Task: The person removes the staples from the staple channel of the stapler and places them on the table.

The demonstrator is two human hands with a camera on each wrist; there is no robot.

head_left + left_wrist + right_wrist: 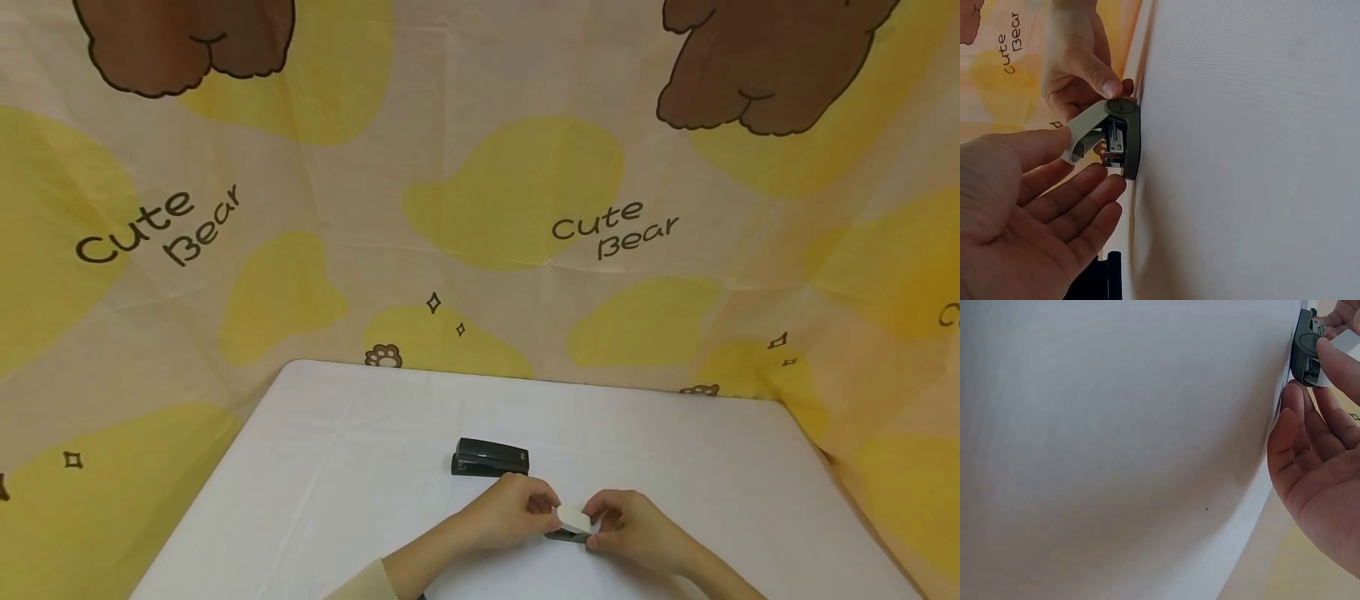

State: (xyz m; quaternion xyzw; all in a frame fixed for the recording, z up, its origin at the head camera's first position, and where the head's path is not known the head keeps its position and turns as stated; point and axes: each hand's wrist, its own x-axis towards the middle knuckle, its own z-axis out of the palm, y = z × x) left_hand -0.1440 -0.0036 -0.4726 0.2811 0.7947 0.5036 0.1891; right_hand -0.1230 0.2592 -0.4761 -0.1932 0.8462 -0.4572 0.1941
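Note:
A small stapler (573,520) with a white top arm and a dark grey-green base stands on the white table. My left hand (506,512) pinches the front end of its white arm between thumb and fingers. At the hinge end, my right hand (637,531) grips it, thumb against the side. In the left wrist view the white arm of the small stapler (1132,140) is raised from the base, and the metal inside shows. The right wrist view shows the hinge side of the small stapler (1304,347) beside my right thumb. Behind my left hand lies a larger black stapler (491,457).
The white table (360,467) has its far edge close to a hanging cloth (495,200) printed with bears and yellow patches. This cloth also runs along both sides. Part of the black stapler (1113,275) appears low in the left wrist view.

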